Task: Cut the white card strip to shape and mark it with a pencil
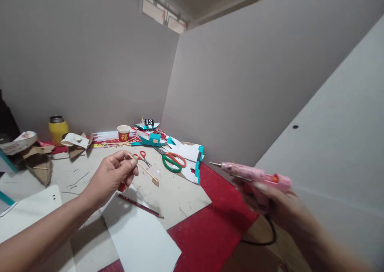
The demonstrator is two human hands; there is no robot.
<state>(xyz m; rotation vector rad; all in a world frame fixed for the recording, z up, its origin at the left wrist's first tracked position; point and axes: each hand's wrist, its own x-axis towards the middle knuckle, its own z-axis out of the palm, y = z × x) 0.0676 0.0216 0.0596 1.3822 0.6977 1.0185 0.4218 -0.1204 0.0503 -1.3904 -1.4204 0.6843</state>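
Left hand (111, 176) is pinching a thin wooden stick (144, 169) between thumb and fingertips, narrow grip — probably leaving its brown-tipped end exposed. Right hand (280, 203) is wrapping around a pink glue gun (244, 170), nozzle pointing toward the stick, well apart; the handle grip is likely sparing fingers any heat. Below the left hand, a pencil (141, 206) is lying partly over white paper (144, 240). Beyond — green-and-orange scissors (172, 163) are resting near small model boats (149, 138).

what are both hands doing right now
left hand: closed, pinching a thin wooden stick with a small brown piece at its end
right hand: closed around a pink glue gun
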